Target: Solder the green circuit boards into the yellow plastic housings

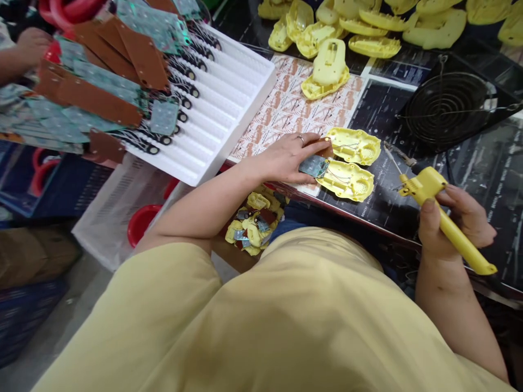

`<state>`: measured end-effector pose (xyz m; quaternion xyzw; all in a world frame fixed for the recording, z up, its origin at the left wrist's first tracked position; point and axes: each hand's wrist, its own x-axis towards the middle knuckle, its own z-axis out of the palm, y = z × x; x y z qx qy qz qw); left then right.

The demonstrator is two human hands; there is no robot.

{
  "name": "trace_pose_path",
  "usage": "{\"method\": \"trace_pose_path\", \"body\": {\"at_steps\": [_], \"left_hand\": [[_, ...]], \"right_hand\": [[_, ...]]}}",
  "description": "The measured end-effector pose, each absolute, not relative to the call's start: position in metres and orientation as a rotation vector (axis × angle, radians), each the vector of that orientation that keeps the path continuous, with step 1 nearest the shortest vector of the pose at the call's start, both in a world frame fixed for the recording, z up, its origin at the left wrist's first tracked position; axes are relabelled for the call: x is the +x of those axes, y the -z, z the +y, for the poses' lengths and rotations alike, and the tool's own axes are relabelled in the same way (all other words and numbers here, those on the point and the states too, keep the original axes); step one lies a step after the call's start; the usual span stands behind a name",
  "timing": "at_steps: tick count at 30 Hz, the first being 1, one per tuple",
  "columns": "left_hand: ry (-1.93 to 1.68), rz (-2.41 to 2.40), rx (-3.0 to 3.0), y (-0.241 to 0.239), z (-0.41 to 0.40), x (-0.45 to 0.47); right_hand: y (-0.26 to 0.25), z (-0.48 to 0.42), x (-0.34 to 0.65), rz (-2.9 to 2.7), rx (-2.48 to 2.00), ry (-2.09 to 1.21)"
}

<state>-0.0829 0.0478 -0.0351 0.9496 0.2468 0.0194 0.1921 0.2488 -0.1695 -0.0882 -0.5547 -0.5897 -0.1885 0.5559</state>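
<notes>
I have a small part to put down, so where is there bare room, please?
Bare patches show on the patterned paper between the white tray and stacked yellow shells, and on the black mat beyond the open yellow shells, left of the fan. Farther back it is crowded with casings, the tray's left part with circuit boards.

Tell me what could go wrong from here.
The left hand touches a flat green circuit board; thin wires run into the nearer open yellow plastic shell, so a tug might loosen them.

The right hand holds a yellow plastic pistol-shaped tool, nose toward that shell; a slip could scratch it.

Flat brown and green boards lie heaped on the ridged white tray near the left forearm; a bump might slide some off.
</notes>
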Motion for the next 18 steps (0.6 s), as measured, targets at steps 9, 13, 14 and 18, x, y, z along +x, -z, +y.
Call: {"method": "trace_pose_path", "body": {"at_steps": [9, 13, 14, 18], "left_hand": [[-0.410, 0.829, 2.407, 0.024, 0.027, -0.143], [-0.298, 0.923, 2.220, 0.005, 0.002, -0.228], [-0.253, 0.904, 2.200, 0.002, -0.005, -0.249], [-0.005, 0.835, 2.278, -0.002, -0.028, -0.292]], "right_hand": [[0.101, -0.163, 0.261, -1.357, -1.254, 0.485], [0.102, -0.164, 0.263, -1.343, -1.201, 0.508], [0.100, -0.165, 0.261, -1.340, -1.206, 0.499], [0.091, -0.167, 0.253, -1.324, -1.153, 0.500]]}}
